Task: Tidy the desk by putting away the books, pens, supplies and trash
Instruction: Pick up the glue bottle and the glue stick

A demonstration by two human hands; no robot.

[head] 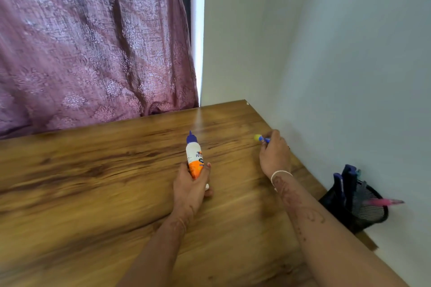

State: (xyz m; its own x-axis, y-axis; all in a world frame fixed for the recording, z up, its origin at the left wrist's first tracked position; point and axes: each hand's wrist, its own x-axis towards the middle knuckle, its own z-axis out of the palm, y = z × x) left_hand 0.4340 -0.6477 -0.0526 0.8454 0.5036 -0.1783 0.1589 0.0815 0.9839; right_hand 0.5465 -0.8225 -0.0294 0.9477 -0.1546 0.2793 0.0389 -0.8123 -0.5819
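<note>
1. The person is leaning over a wooden desk (93, 182) that is sitting in a corner, with a purple curtain (93, 42) behind it and a pale wall (338, 53) along its right side.
2. The left hand (192, 184) is gripping a glue bottle (194, 158) around its orange lower half, near the middle of the desk. The bottle's blue pointed cap is aiming away from the person, and something small and white is poking out beneath the fingers; I cannot tell what it is.
3. The right hand (275, 154) is reaching toward the far right edge of the desk, close to the wall, and is pinching a small blue and yellow item (262, 138) between its fingertips. It is too blurred to name.
4. A white band is circling the right wrist.
5. A black mesh pen holder (363, 207) is standing against the wall at the desk's right edge, nearer the person, holding dark blue items and a pink pen (384, 202) that is leaning out to the right.
</note>
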